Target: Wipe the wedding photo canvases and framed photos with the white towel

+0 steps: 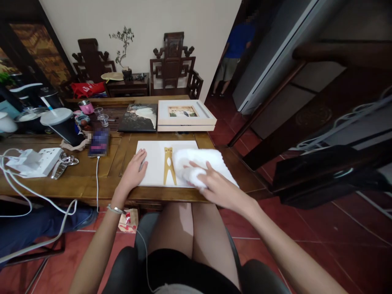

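A white board (156, 157) lies face down on the wooden table (101, 185), with a tan wooden stand piece (169, 165) across its middle. My left hand (134, 171) rests flat on the board's left edge, fingers spread, holding it steady. My right hand (211, 183) presses a white cloth (202, 161) against the board's right part, fingers curled over the cloth.
Behind the board lie a light wooden picture frame (185, 115) and a dark photo print (139, 117). At the left are a power strip (39, 161), cables, a phone (98, 143), cups and a dark tumbler (59, 124). A person (234, 53) stands in the far doorway.
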The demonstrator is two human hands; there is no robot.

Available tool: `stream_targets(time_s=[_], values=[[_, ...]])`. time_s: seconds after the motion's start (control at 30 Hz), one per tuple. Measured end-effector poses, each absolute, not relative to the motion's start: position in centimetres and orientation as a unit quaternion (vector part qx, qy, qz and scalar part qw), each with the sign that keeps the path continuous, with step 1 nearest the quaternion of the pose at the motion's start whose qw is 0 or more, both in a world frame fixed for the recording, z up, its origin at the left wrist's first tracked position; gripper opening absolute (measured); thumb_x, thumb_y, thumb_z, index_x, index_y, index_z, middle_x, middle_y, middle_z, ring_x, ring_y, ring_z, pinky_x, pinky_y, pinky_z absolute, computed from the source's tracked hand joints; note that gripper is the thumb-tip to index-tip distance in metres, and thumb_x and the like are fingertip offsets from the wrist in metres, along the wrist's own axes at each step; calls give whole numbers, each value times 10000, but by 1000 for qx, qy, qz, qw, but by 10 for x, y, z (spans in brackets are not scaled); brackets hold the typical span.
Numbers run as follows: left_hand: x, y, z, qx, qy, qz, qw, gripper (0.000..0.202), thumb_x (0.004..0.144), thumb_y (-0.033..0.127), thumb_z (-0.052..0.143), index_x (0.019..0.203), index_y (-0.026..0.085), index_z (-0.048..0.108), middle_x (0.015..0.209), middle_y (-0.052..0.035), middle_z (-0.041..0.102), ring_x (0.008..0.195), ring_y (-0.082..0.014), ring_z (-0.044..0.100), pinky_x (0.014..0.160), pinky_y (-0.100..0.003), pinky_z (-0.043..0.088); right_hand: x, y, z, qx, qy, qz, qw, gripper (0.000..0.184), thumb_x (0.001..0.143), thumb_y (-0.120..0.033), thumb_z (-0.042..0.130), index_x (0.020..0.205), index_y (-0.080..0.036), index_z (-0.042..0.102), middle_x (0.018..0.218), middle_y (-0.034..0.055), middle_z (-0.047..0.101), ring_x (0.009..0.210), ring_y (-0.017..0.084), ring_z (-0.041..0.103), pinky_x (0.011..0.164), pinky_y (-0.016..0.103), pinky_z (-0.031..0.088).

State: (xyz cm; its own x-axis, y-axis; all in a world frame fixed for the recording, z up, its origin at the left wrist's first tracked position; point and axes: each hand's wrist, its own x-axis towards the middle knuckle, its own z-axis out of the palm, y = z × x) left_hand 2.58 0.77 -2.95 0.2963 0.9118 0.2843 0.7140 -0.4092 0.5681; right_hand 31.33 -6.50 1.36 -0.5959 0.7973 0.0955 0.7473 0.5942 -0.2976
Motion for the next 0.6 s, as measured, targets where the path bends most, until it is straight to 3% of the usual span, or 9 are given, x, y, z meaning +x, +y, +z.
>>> stream_targets(time_s=[0.1,0.2,0.27,0.37,0.6], values=[[25,8,-30,789,516,284,175,519,926,304,360,1378,63,443,1500,-172,366,1424,-242,280,1180,-438,212,299,-6,7,-480,-867,87,104,259,900,-147,398,1044,-108,609,1396,207,490,1412,339,252,1084,650,193],[23,9,-31,796,511,274,174,525,932,312,348,1395,75,423,1518,-162,333,1431,-239,260,1181,-446,204,274,34,6,-545,-829,76,102,290,934,-204,389,1103,-74,585,1305,254,548,1407,377,234,1029,709,199],[22,9,-32,798,509,274,170,511,935,316,344,1386,94,441,1507,-149,360,1427,-234,270,1179,-450,209,256,37,6,-561,-816,73,119,293,905,-149,400,1118,-73,586,1324,245,536,1402,381,240,1031,718,188],[23,10,-33,797,508,280,166,496,938,314,345,1374,106,460,1499,-142,378,1420,-235,288,1176,-457,220,237,5,6,-519,-841,65,137,337,830,-63,435,1112,-91,617,1467,206,397,1413,389,204,1058,717,154],[23,12,-35,804,504,274,156,502,948,296,315,1362,55,465,1486,-180,386,1418,-244,293,1179,-450,217,234,-104,14,-363,-918,118,109,248,751,-76,528,905,-148,709,1515,173,326,1424,397,159,1088,711,92]])
